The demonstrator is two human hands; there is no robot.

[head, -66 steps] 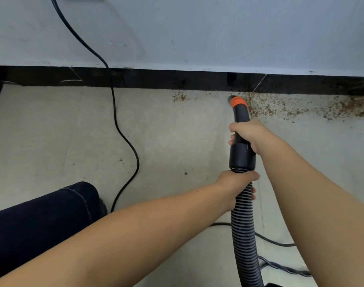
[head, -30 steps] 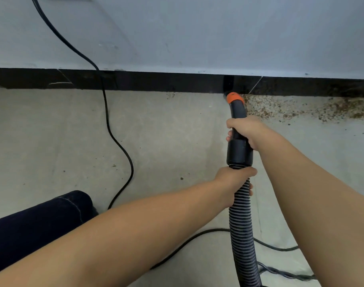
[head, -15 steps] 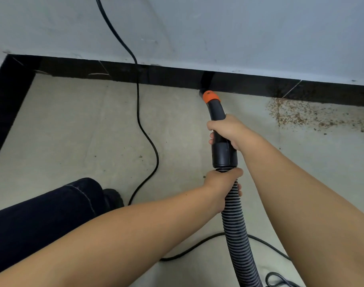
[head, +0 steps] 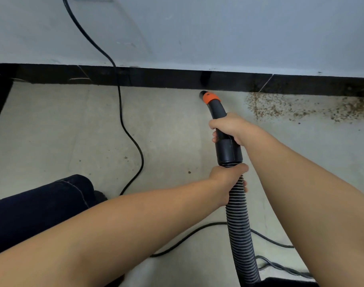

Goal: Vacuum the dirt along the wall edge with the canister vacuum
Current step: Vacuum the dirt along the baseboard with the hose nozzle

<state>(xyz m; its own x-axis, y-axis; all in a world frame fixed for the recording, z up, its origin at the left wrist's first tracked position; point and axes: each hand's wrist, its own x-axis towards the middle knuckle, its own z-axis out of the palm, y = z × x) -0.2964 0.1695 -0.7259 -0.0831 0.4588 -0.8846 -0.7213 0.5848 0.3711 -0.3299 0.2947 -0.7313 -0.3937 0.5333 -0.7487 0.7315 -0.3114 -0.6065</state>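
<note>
Right hand: the right hand (head: 228, 127) is wrapped round the black curved handle tube (head: 218, 112) of the vacuum, fingers curled under it on the left side, gripping it just above the wide black cuff (head: 229, 151).
Left hand: the left hand (head: 226, 181) is closed round the ribbed hose (head: 240, 235) just below that cuff, thumb across the top, fingertips showing on the far side of the hose.
Hose: it runs from the cuff down to the bottom edge of the view, between the two forearms.
Nozzle: the orange collar (head: 211, 98) sits at the far end of the tube, with a short black mouth (head: 202, 93) beyond it, pointing up and left, close to the floor (head: 53, 131) just in front of the black baseboard (head: 166, 78). Whether the mouth touches the floor cannot be told.
Dirt: a brown crumbly patch of dirt (head: 290, 107) lies along the foot of the baseboard to the right of the nozzle, apart from it, reaching to the right edge of the view. A few loose specks (head: 189, 172) lie on the floor left of the hose.
Cable: a black cable (head: 123, 121) comes down the pale wall (head: 218, 34), crosses the baseboard and snakes over the floor left of the nozzle; another length (head: 187, 238) passes behind the hose lower down.
Leg: a knee in dark blue trousers (head: 38, 208) shows at the lower left.
</note>
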